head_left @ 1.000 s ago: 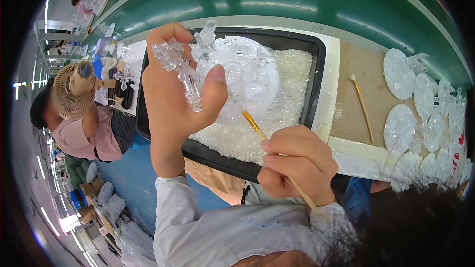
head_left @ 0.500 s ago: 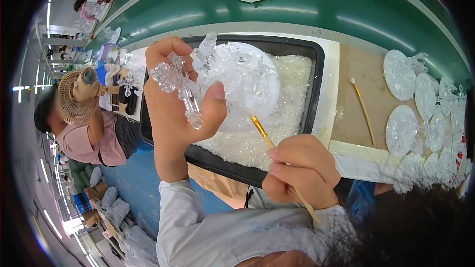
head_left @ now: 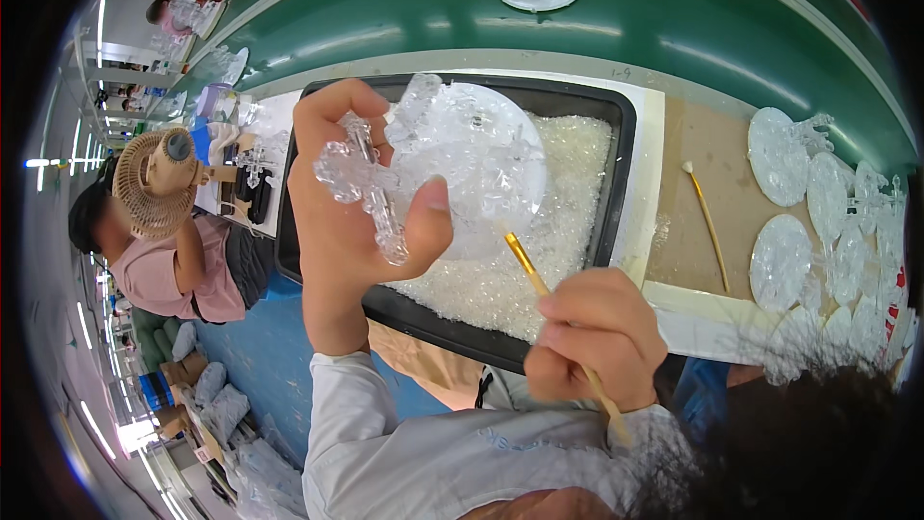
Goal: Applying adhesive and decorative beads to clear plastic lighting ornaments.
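My left hand grips a clear plastic disc piece over the black tray; my right hand pinches a yellow brush touching its edge

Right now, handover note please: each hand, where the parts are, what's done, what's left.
Left hand: holds a clear round disc with moulded figures up over the black tray, thumb on its face.
Right hand: grip shut on a thin yellow stick, tip at the disc's lower edge.
Tray holds clear granules.
Done, by the look of it: clear discs laid out at right; a spare stick lies on the brown board.
Left: the disc in hand is not yet set down.
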Demonstrator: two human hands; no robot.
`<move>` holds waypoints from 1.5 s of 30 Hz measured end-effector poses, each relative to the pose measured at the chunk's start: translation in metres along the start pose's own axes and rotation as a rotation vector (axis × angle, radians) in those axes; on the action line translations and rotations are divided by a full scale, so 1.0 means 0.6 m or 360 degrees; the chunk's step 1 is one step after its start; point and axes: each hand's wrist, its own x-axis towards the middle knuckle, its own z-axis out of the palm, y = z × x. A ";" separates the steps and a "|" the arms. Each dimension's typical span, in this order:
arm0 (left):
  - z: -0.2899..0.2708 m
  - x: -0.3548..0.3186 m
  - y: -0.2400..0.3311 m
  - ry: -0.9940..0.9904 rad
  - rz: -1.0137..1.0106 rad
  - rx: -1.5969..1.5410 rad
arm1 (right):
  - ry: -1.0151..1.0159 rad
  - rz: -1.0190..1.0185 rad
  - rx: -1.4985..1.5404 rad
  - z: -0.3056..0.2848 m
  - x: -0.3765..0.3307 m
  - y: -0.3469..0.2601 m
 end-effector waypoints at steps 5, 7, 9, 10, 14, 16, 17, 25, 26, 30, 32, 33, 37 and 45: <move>-0.002 -0.008 0.003 -0.0005 0.0068 -0.0012 | 0.0022 -0.0011 0.0078 0.003 0.001 -0.003; -0.009 -0.014 -0.006 0.0027 0.0116 0.0036 | 0.0007 0.0060 0.0070 0.011 -0.003 0.000; -0.023 -0.004 -0.013 -0.0269 0.0308 0.0088 | -0.0103 0.0051 0.0114 0.009 -0.003 0.002; -0.024 0.001 -0.010 -0.0270 0.0304 0.0089 | -0.0105 0.0053 0.0116 0.010 -0.002 0.002; -0.020 0.016 0.012 -0.0383 0.0604 0.0133 | -0.0111 0.0064 0.0006 0.003 0.002 0.003; -0.015 0.013 0.014 -0.0388 0.0649 0.0160 | -0.0078 0.0072 -0.0015 0.000 0.006 0.003; -0.013 0.012 0.016 -0.0350 0.0698 0.0124 | -0.0181 0.0079 0.0036 -0.001 0.010 0.001; -0.017 0.009 0.005 -0.0378 0.0915 0.0165 | -0.0162 0.0082 0.0103 0.003 0.003 0.003; -0.017 0.010 0.004 -0.0400 0.0914 0.0160 | -0.0200 0.0069 0.0077 0.003 0.001 0.004; -0.010 0.011 0.005 -0.0372 0.0945 0.0147 | -0.0143 0.0078 -0.0036 -0.002 0.004 0.004; -0.012 0.011 0.003 -0.0394 0.0940 0.0136 | -0.0155 0.0057 0.0016 -0.001 0.002 0.005; -0.012 0.011 0.003 -0.0414 0.0937 0.0126 | -0.0168 0.0034 0.0067 -0.001 0.002 0.005; -0.008 0.007 -0.005 -0.0335 0.0950 0.0063 | -0.0306 0.0162 0.0105 0.001 0.003 0.006; -0.015 0.021 0.000 -0.0510 0.0929 -0.0105 | -0.0124 0.0244 0.0035 0.000 0.007 0.003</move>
